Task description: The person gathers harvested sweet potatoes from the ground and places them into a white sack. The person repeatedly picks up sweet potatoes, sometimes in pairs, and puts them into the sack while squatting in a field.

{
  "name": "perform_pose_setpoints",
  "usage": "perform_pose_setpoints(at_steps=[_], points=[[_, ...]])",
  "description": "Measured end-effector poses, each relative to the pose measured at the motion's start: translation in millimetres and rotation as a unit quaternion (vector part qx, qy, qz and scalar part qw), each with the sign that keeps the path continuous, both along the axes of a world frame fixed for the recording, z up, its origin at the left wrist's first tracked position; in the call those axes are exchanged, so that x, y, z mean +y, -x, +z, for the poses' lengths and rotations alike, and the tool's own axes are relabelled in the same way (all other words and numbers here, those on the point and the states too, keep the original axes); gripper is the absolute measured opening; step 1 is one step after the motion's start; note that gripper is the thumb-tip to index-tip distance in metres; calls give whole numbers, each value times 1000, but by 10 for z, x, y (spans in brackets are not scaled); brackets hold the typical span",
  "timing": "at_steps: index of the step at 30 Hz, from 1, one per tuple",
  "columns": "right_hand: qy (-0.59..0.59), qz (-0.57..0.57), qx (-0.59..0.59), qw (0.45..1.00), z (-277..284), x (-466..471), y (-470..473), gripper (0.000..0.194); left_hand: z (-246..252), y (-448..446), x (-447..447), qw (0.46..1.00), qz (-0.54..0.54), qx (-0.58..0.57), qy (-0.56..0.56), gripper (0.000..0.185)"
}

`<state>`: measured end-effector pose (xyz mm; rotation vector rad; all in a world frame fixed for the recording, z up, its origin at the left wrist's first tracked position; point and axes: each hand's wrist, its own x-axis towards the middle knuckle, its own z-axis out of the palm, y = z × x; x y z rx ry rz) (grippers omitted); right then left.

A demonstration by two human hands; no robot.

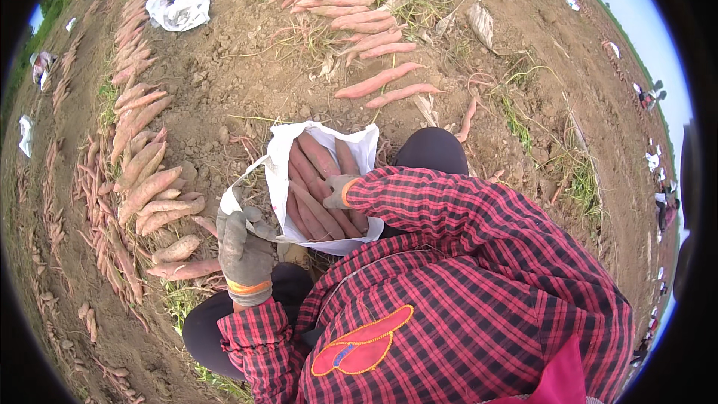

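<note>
A white bag stands open between my knees, filled with long reddish sweet potatoes. My left hand, in a grey work glove with an orange cuff band, grips the bag's handle at its left side. My right hand, gloved the same way, reaches into the bag and rests against the sweet potatoes; its fingertips are partly hidden, so I cannot tell whether it grips one. Just left of my left hand, a loose sweet potato lies on the soil.
Rows of sweet potatoes run along the left, and another row lies ahead. A second white bag sits at the upper left. Dry leaves and vines lie to the right. Other people are far off at both sides.
</note>
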<state>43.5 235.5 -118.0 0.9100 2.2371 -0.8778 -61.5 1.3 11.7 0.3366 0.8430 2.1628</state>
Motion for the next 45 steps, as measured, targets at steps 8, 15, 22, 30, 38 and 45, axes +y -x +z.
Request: perform_pose_setpoints(at_steps=[8,15,22,30,38,45], points=[[-100,-54,195,974,494,1720,80,35,175,-129,-19,996,35,-51,63,47],[-356,69,-89,928,283,2995,-434,62,259,-160,86,996,42,-51,67,49],[-372,147,-150,904,178,3296,-253,74,151,-73,108,998,8,-40,56,50],[-296,166,-187,922,314,3275,-26,70,121,-75,215,997,-8,-60,56,47],[-242,191,-17,951,188,2897,-231,51,178,-96,269,992,25,-73,97,41],[-257,12,48,965,860,2744,-628,58,52,73,143,906,110,143,382,42]])
